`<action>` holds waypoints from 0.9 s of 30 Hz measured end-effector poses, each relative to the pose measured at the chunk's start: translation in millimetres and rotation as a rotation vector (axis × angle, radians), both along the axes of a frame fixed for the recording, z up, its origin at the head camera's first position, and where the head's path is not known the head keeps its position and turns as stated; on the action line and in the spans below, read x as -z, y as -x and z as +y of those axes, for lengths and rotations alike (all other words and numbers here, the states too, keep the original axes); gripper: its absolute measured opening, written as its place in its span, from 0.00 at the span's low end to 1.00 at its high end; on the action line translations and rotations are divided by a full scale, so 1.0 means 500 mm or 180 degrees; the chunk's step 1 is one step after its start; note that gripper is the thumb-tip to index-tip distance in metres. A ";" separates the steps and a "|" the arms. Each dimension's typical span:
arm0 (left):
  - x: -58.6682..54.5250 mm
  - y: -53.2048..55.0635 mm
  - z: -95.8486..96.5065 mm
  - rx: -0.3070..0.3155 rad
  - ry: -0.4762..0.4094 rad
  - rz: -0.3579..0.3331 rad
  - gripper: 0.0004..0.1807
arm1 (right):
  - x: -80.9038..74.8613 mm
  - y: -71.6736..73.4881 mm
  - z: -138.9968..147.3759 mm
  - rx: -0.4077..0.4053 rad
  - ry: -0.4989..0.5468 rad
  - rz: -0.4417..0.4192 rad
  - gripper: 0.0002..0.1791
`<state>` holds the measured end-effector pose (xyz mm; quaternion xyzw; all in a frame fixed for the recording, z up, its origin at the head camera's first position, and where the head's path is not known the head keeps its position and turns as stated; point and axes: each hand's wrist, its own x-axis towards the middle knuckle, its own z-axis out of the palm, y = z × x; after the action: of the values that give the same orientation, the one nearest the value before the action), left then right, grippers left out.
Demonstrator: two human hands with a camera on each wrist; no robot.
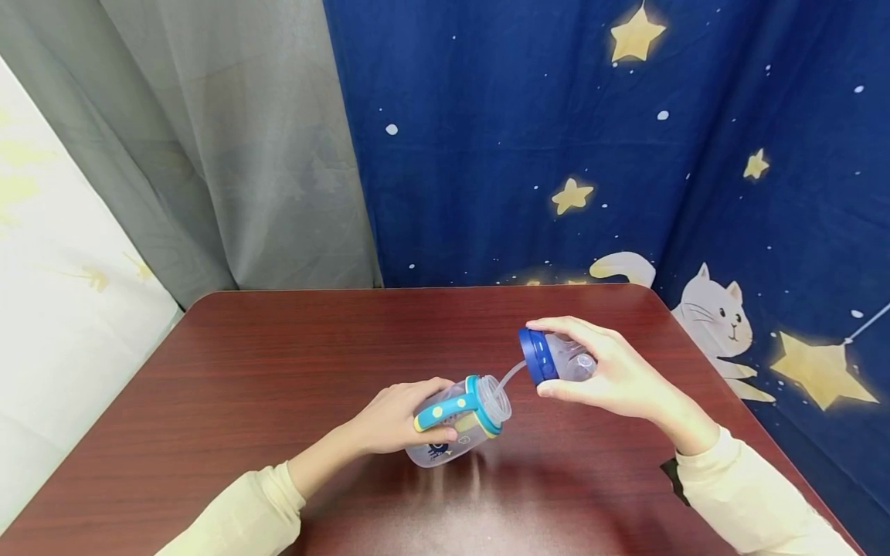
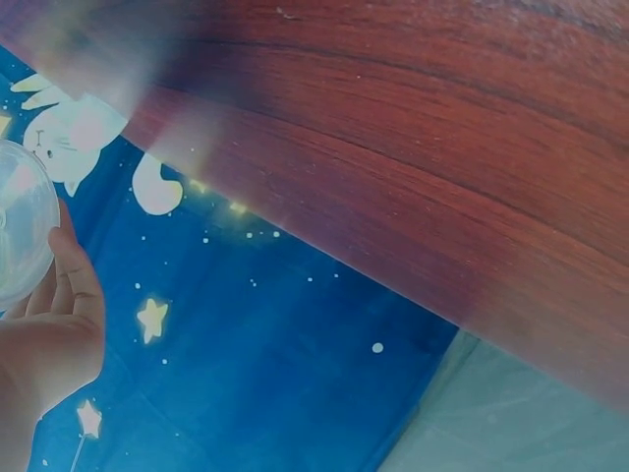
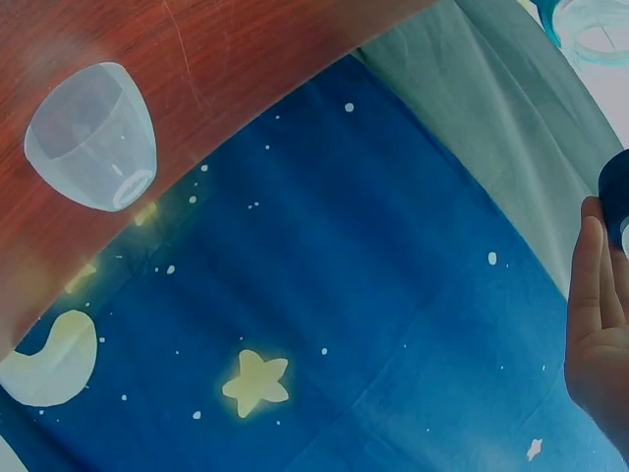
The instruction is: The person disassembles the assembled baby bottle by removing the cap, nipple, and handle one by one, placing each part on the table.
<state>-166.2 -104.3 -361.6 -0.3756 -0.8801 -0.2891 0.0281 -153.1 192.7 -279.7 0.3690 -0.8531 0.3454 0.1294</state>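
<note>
My left hand (image 1: 403,417) grips a clear baby bottle (image 1: 445,452) with teal, yellow-dotted handles. It leans to the right, close over the table, with its threaded mouth uncovered. To its right, my right hand (image 1: 605,371) holds the bottle's top by its sides, thumb below and fingers above. This top has a blue collar (image 1: 537,355) and a clear upper part toward the palm. A pale straw (image 1: 511,374) runs from the collar to the bottle's mouth, its lower end within the opening. Part of the blue collar (image 3: 617,192) also shows at the right wrist view's edge.
A clear dome-shaped cover (image 3: 93,138) appears over the table near its far edge, in the right wrist view only. The reddish-brown wooden table (image 1: 313,340) ends at a blue starry curtain (image 1: 473,154) and a grey curtain (image 1: 271,139).
</note>
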 end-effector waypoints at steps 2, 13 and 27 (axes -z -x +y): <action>0.000 0.000 0.000 -0.0001 0.0006 -0.0008 0.29 | -0.003 0.000 0.002 0.0023 0.0017 0.0002 0.36; 0.001 0.001 0.003 0.0009 -0.0027 0.0046 0.29 | -0.023 -0.005 0.010 0.0220 0.0040 0.0122 0.38; 0.005 0.001 0.004 0.0034 -0.0059 0.0044 0.28 | -0.050 -0.007 0.004 0.0310 0.0135 0.0401 0.38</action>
<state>-166.8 -102.0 -363.9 -0.3819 -0.8752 -0.2947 0.0361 -149.7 194.7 -254.5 0.3453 -0.8527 0.3329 0.2072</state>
